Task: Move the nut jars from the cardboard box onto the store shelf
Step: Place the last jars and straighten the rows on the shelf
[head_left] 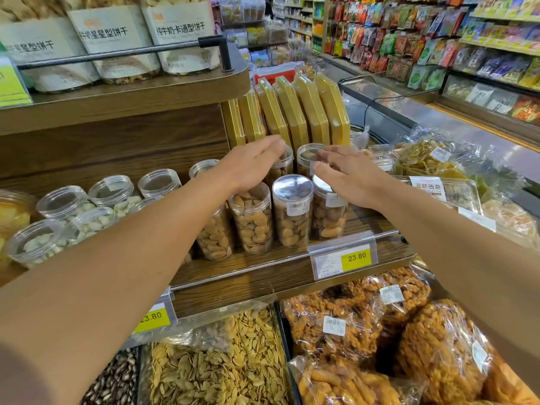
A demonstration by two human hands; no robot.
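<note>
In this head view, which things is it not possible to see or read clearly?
- Cardboard box: not in the head view, so how many jars remain is unknown.
- Jar under the left hand: lid hidden by the palm; contact unclear.
- Jar under the right hand: lid mostly covered.
- Barcode label on the middle jar: print too small.
- White part of the price tag: text too small; only 23.80 reads.

Just one head cam here, looking forward and down from close up over the wooden shelf point(263, 264), wide-angle, aisle stretching off at upper right.
</note>
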